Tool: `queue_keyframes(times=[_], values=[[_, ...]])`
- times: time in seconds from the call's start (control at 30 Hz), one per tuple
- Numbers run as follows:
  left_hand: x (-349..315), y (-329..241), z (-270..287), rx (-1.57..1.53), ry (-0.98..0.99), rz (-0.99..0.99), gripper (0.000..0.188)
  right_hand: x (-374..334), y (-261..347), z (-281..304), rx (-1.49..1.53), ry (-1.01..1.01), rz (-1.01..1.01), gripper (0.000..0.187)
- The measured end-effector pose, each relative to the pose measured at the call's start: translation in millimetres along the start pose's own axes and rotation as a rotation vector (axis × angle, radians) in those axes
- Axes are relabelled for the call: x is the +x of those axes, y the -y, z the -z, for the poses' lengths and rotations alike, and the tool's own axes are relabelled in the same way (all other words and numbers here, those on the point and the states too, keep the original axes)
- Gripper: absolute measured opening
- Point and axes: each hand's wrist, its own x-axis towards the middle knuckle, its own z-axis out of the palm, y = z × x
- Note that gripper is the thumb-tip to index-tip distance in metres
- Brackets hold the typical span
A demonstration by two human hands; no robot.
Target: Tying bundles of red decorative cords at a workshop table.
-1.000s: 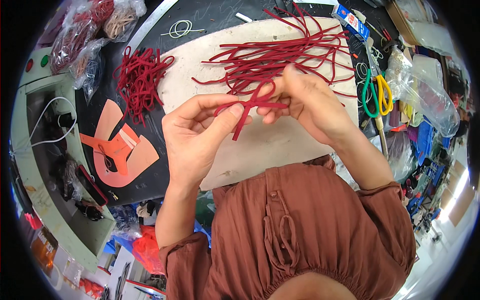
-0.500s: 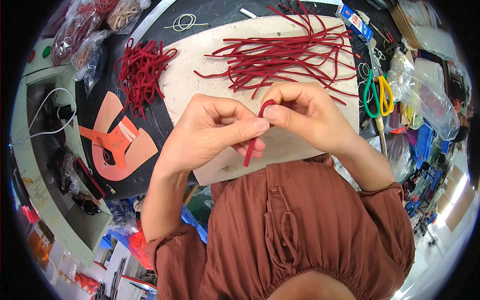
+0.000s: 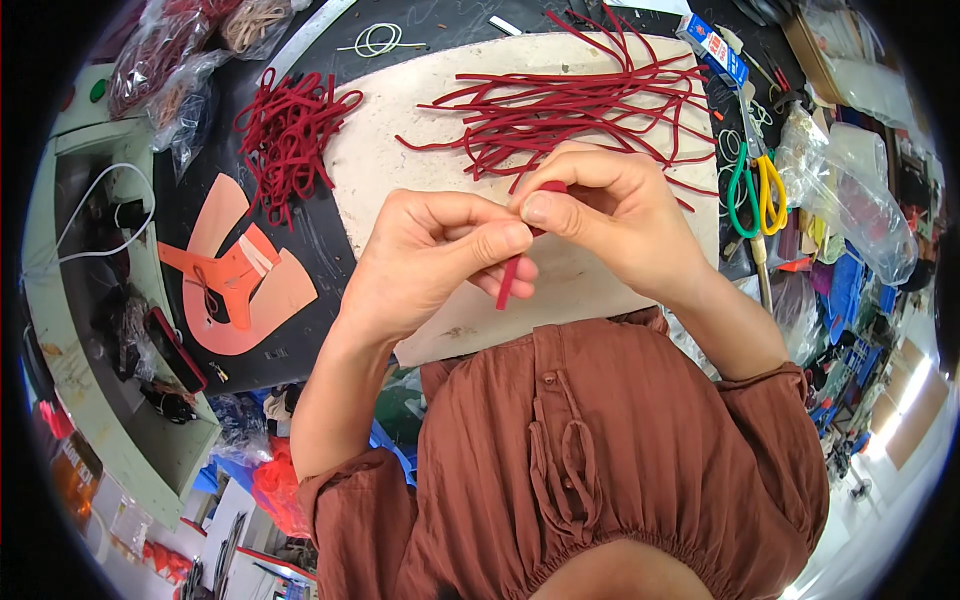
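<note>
Both hands pinch one dark red fabric strip [image 3: 508,284] above a pale board [image 3: 460,325]. My left hand [image 3: 430,250] closes thumb against fingers on it, and a short end hangs below those fingertips. Touching it on the right, my right hand [image 3: 605,225] grips the strip's upper part, where a piece shows over the thumb. Most of the strip between the fingers is hidden. Beyond my hands, many loose red strips [image 3: 560,110] lie spread across the board. A heap of looped red strips [image 3: 287,140] sits at the board's left edge.
Left on the black table lie peach and orange cut pieces [image 3: 238,285]. Scissors with green and yellow handles [image 3: 757,195] rest at the right, near a blue box [image 3: 712,48] and clear plastic bags [image 3: 850,190]. A pale open-fronted cabinet [image 3: 135,420] stands at far left.
The right fingers have rolled over the strip, and more of it shows above the thumb. The hanging end is shorter and has shifted slightly up and right.
</note>
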Motion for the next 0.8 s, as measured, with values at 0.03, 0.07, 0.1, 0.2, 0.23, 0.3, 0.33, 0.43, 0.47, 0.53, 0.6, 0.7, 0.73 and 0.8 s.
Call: queue_keyframes(times=[0.03, 0.07, 0.1, 0.2, 0.23, 0.3, 0.33, 0.43, 0.47, 0.53, 0.6, 0.7, 0.73, 0.8], values=[[-1, 0, 0, 0.006, 0.018, 0.006, 0.017, -1, -1, 1, -0.033, 0.002, 0.017, 0.016], [-1, -1, 0, 0.012, 0.035, 0.012, 0.016, -1, -1, 1, -0.066, 0.003, 0.034, 0.015], [-1, -2, -1, 0.018, 0.054, 0.020, 0.016, -2, -2, 1, -0.007, 0.014, -0.022, 0.015], [-1, -1, 0, 0.004, 0.096, 0.043, 0.014, -4, -5, 1, 0.141, 0.059, -0.175, 0.016], [-1, 0, 0, 0.005, 0.107, 0.046, 0.014, -4, -7, 3, 0.171, 0.084, -0.215, 0.017], [0, 1, 1, 0.006, 0.131, 0.052, 0.013, -5, -8, 5, 0.242, 0.127, -0.288, 0.018], [1, 2, 2, 0.023, 0.138, 0.061, 0.013, -5, -8, 5, 0.283, 0.146, -0.321, 0.019], [1, 3, 4, 0.065, 0.153, 0.072, 0.011, -5, -9, 5, 0.354, 0.180, -0.378, 0.020], [2, 5, 6, 0.074, 0.155, 0.066, 0.011, -5, -10, 4, 0.369, 0.188, -0.390, 0.020], [3, 10, 5, 0.042, 0.117, 0.001, 0.014, -3, -15, 2, 0.366, 0.088, -0.294, 0.018], [3, 15, 0, -0.045, 0.042, -0.118, 0.020, -1, -15, 3, 0.331, -0.012, -0.186, 0.017], [-1, 9, -1, -0.077, -0.122, -0.130, 0.029, 3, -8, 4, 0.344, -0.125, -0.133, 0.018], [-2, 10, 0, -0.049, -0.131, -0.147, 0.031, 4, -5, 3, 0.422, -0.138, -0.201, 0.017], [-4, 9, -2, -0.035, -0.167, -0.139, 0.031, 4, -6, 2, 0.463, -0.149, -0.234, 0.016]])
